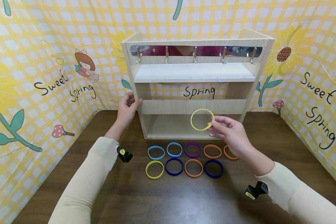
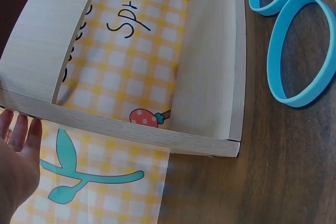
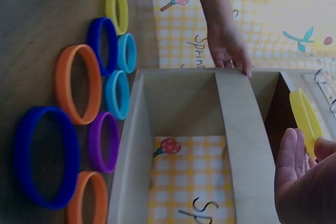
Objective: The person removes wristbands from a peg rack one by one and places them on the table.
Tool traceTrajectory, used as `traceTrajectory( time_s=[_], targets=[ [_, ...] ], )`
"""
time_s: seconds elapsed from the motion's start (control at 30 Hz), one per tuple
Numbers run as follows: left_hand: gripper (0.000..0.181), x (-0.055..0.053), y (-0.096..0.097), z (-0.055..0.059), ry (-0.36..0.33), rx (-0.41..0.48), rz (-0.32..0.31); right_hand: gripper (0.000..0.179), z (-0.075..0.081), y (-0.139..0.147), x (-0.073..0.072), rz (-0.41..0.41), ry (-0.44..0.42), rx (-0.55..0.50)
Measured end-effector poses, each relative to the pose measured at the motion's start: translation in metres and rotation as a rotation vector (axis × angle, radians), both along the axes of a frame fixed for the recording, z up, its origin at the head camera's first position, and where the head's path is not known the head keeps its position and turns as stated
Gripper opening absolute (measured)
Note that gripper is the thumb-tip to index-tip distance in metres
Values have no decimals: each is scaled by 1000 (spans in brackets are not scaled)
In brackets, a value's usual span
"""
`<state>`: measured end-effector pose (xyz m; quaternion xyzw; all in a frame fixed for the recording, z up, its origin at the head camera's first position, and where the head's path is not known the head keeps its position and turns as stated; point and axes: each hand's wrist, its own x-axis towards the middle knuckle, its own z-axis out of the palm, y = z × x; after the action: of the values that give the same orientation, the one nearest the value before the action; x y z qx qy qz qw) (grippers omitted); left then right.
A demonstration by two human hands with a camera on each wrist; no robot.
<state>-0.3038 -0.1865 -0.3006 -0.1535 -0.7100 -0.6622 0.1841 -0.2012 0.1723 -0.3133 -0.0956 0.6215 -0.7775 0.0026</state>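
Note:
My right hand [image 1: 231, 132] pinches a yellow silicone wristband [image 1: 192, 123] by its right edge, raised in front of the wooden rack's lower part; the same wristband [image 3: 304, 116] shows edge-on in the right wrist view. Relaxed fingers of my left hand [image 1: 126, 107] touch the left side panel of the rack [image 1: 194, 106], thumb at the front edge. Those fingers [image 2: 19, 135] lie along the panel's outside in the left wrist view. Across the rack's top runs a metal strip with several hooks [image 1: 195, 55], which hold nothing.
Two rows of wristbands lie before the rack: light blue [image 1: 156, 158], purple [image 1: 193, 156] and orange [image 1: 212, 157] behind; yellow [image 1: 154, 178], dark blue [image 1: 174, 174] and orange [image 1: 193, 176] in front. One orange band is partly hidden by my right hand. Patterned cloth [image 1: 58, 102] surrounds the brown table [image 1: 145, 202].

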Motion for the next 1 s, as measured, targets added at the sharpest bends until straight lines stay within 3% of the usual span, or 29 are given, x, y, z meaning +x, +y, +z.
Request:
traceTrajectory(
  time_s=[0.5,1.0],
  targets=[
    [43,0,0,0,1,-1,0,12,-27,43,14,-15,-59,-19],
    [42,0,0,0,-9,-11,15,19,-48,81,24,12,-80,63]
  ],
)
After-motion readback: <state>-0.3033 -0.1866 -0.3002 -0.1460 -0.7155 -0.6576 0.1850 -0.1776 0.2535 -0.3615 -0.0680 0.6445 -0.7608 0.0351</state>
